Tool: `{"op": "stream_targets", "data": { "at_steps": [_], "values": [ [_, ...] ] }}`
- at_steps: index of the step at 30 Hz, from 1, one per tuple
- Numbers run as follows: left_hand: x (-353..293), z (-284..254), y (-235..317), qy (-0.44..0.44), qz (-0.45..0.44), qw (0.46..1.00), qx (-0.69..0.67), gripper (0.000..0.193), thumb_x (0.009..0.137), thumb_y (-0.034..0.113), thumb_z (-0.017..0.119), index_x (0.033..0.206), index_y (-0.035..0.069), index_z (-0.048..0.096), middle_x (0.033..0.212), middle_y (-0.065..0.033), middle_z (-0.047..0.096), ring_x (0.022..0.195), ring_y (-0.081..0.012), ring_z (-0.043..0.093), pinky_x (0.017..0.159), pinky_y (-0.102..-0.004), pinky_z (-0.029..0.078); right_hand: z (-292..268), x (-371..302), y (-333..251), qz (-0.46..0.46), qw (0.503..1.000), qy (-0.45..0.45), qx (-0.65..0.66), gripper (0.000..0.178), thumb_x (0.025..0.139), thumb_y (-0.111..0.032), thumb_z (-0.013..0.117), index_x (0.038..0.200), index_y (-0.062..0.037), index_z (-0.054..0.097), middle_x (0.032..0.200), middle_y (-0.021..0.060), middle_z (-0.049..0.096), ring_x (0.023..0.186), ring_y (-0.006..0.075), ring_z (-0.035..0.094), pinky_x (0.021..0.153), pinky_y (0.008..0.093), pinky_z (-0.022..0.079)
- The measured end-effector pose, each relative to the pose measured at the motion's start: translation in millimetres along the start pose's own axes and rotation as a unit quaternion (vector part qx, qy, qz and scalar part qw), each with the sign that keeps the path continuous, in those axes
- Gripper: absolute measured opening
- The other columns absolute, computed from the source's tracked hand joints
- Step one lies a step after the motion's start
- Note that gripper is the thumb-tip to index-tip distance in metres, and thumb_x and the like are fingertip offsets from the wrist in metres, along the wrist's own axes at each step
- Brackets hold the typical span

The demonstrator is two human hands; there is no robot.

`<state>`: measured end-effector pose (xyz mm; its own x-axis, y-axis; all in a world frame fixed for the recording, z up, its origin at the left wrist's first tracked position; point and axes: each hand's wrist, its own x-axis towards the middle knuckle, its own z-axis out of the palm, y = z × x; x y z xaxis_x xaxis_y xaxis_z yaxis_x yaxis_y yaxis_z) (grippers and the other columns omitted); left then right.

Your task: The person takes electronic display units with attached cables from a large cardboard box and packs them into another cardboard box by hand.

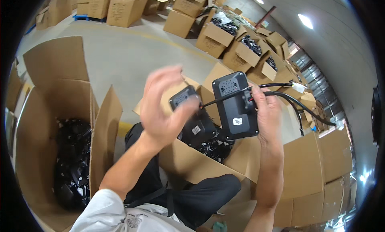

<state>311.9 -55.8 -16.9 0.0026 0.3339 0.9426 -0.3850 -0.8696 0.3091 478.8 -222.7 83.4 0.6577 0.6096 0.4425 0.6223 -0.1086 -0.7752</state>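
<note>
A black rectangular electronic unit (240, 111), with a small white label and a cluster of holes, is gripped at its right edge by my right hand (268, 113). Black cables (280, 94) with white connectors pass by my right fingers and stick out to the right. Just left of that unit is a second black unit (197, 125), also labelled; a cable runs from it across the first one. My left hand (164, 107) is smeared by motion, its fingers apart from the thumb. The thumb overlaps the second unit, and no grip on it shows.
Below the units stands an open cardboard box (200, 165) with black parts inside. A tall open box (52, 151) at my left holds more black parts. Several filled cartons (214, 41) line the far right. My legs (200, 200) are close in front.
</note>
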Motion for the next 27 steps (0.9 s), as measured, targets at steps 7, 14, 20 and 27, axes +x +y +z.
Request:
{"op": "stream_targets", "data": {
  "at_steps": [7, 14, 20, 27],
  "values": [
    [-149.6, 84.3, -2.6, -0.114, -0.051, 0.983, 0.134, 0.083, 0.074, 0.039, 0.08, 0.136, -0.006, 0.046, 0.147, -0.0328, 0.039, 0.139, -0.044, 0.04, 0.114, -0.0614, 0.026, -39.3, -4.1, -22.6, 0.076, 0.995, 0.009, 0.057, 0.027, 0.1, -0.027, 0.063, 0.099, -0.0011, 0.071, 0.083, -0.0019, 0.065, 0.073, 0.006, 0.057, 0.068, 0.021, 0.046],
    [-132.7, 113.6, 32.0, -0.047, -0.403, 0.864, -0.299, 0.045, 0.092, 0.013, 0.07, 0.131, -0.004, 0.055, 0.12, -0.016, 0.066, 0.109, -0.0216, 0.064, 0.094, -0.0357, 0.051, -82.4, -23.4, 4.0, 0.155, 0.984, -0.001, 0.088, 0.03, 0.101, -0.027, 0.061, 0.103, 0.0015, 0.069, 0.102, 0.0096, 0.071, 0.086, 0.0106, 0.065, 0.075, 0.0244, 0.052],
    [-133.2, 102.6, 14.1, -0.04, -0.551, 0.69, -0.469, 0.041, 0.104, 0.035, 0.052, 0.13, 0.003, 0.055, 0.12, -0.0044, 0.064, 0.107, -0.0139, 0.063, 0.09, -0.0312, 0.053, -65.4, -67.3, 79.9, 0.096, 0.984, -0.046, 0.141, 0.03, 0.104, -0.025, 0.056, 0.099, 0.0012, 0.069, 0.12, 0.0181, 0.067, 0.107, 0.0184, 0.062, 0.095, 0.0308, 0.047],
    [-135.0, 87.1, 47.6, -0.005, -0.587, 0.59, -0.554, 0.054, 0.101, 0.04, 0.06, 0.137, 0.003, 0.048, 0.126, -0.0061, 0.059, 0.113, -0.0139, 0.058, 0.097, -0.0326, 0.051, 15.8, -90.8, 133.4, 0.137, 0.937, -0.048, 0.316, 0.025, 0.105, -0.019, 0.054, 0.1, 0.0026, 0.066, 0.124, 0.0186, 0.065, 0.109, 0.0192, 0.062, 0.098, 0.0305, 0.048]
  ]
}}
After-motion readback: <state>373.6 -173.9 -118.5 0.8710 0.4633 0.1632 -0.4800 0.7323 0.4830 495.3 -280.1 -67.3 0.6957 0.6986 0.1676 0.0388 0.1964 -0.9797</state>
